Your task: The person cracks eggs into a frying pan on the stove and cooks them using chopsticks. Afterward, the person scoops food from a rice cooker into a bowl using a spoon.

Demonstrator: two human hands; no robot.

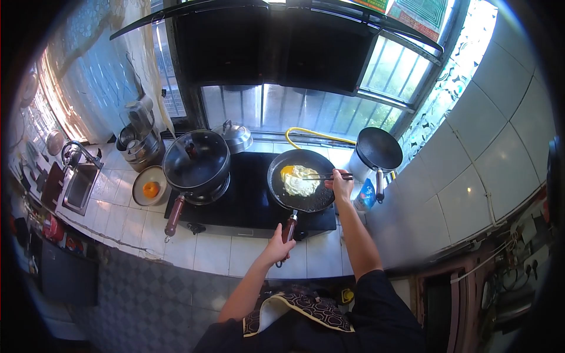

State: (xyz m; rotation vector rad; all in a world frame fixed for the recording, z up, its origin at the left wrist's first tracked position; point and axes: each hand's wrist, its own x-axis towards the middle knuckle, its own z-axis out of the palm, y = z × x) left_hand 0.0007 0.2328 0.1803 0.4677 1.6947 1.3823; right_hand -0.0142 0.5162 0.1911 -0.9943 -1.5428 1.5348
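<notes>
White tiles cover the bench (203,248) beneath a barred window (288,115), and on it sits a black stove (250,194). A frying pan (321,197) rests on the stove's right side, with a fried egg (299,180) inside it. The left hand (278,247) has its fingers wrapped round the pan's handle (290,228); the right hand (341,185) grips chopsticks (321,177) whose tips meet the egg. Left of the frying pan stands a lidded wok (197,162).

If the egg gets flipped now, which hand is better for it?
Right, probably. The right hand holds chopsticks with their tips at the egg, while the left hand is busy gripping the frying pan handle.
</notes>
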